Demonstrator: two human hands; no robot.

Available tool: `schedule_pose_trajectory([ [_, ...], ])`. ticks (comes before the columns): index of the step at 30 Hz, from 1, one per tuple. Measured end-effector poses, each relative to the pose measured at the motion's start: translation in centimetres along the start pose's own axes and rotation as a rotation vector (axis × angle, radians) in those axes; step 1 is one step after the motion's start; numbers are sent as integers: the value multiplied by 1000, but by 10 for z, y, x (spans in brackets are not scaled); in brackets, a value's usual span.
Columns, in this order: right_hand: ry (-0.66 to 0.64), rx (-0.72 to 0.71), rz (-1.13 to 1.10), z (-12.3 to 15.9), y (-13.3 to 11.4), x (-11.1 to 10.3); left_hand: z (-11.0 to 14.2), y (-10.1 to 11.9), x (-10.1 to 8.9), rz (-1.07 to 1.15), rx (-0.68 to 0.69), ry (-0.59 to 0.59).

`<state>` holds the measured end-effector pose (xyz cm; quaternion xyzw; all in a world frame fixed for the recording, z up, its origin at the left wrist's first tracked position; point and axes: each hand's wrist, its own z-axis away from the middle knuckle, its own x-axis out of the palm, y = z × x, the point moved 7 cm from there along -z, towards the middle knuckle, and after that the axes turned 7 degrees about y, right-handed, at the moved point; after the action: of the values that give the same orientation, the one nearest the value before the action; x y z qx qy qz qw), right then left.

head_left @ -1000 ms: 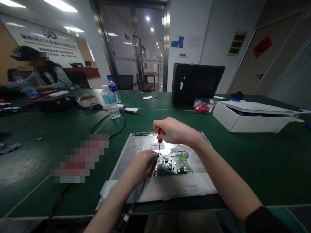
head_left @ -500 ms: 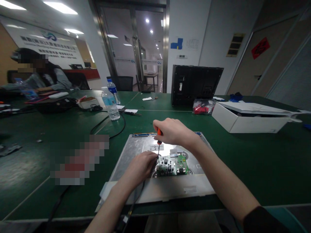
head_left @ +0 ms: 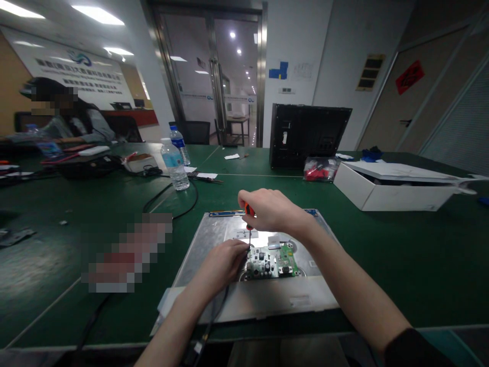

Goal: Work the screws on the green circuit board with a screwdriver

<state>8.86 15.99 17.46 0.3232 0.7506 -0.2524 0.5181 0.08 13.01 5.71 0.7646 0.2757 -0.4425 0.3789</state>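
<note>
My right hand (head_left: 267,209) is wrapped round the orange-and-black handle of a screwdriver (head_left: 249,220). Its shaft points down, with the tip at the upper left corner of a green circuit board (head_left: 269,261). Close by that tip, the fingertips of my left hand (head_left: 225,257) are pressed together at the board's left edge. Whatever they pinch, if anything, is hidden. Beneath the board lies a flat silver metal panel (head_left: 198,255), like the back of a display, with a pale strip along its near side. A dark cable (head_left: 214,311) runs under my left forearm.
Two water bottles (head_left: 174,165) stand at the back left. A black monitor (head_left: 310,136), a bag with red contents (head_left: 320,169) and a white box (head_left: 393,189) are at the back right. One person (head_left: 72,114) sits far left. A blurred-out item (head_left: 130,252) lies left of the panel.
My right hand and the screwdriver handle have shifted very slightly left, and the handle's angle has changed a little. My left hand stays at the board's corner.
</note>
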Motion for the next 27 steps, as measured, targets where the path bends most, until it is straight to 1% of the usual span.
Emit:
schedule_pose_trajectory([
  [5,14,34,59,-2,5,0,0,-1,1,-8,0,3],
  [12,-19,-38,-66,4,0,-1,0,-2,1,3,-14,11],
  [17,12,17,32,-1,4,0,0,-1,0,-1,-21,-16],
  [20,3,39,71,-2,7,1,0,0,-1,8,-17,-8],
  [25,-38,-20,-53,3,3,-2,0,-2,0,20,-12,8],
  [27,-53,-21,-64,4,3,-2,0,-2,1,19,-11,9],
])
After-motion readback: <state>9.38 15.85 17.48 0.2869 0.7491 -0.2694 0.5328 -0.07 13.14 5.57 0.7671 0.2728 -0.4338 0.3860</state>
